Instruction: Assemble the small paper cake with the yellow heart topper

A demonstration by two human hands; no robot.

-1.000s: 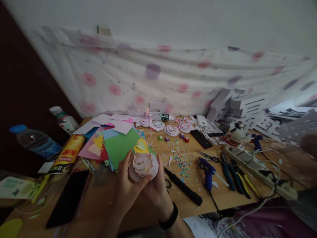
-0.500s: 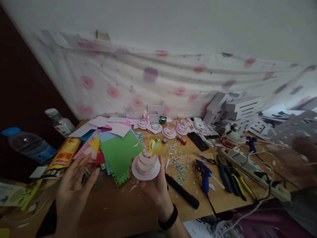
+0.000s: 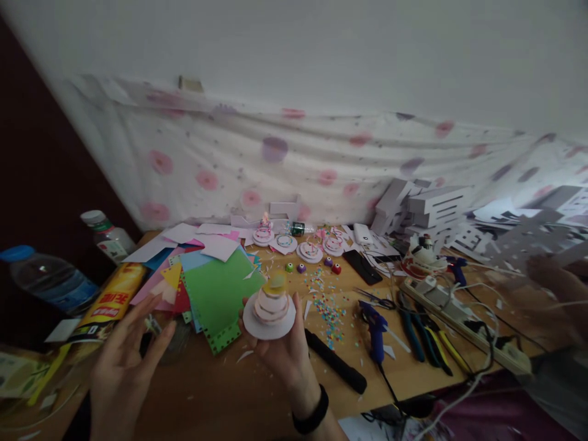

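Holding the paper cake upright on my right hand, fingers cupped under its base; left hand spread open, well off to the left.

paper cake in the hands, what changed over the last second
The left hand let go of the paper cake and swung out to the left, where it now hangs open above the table. The right hand kept the cake on its fingertips and holds it alone. The yellow heart topper shows at a different angle. The coloured paper sheets and blue glue gun lie as before.
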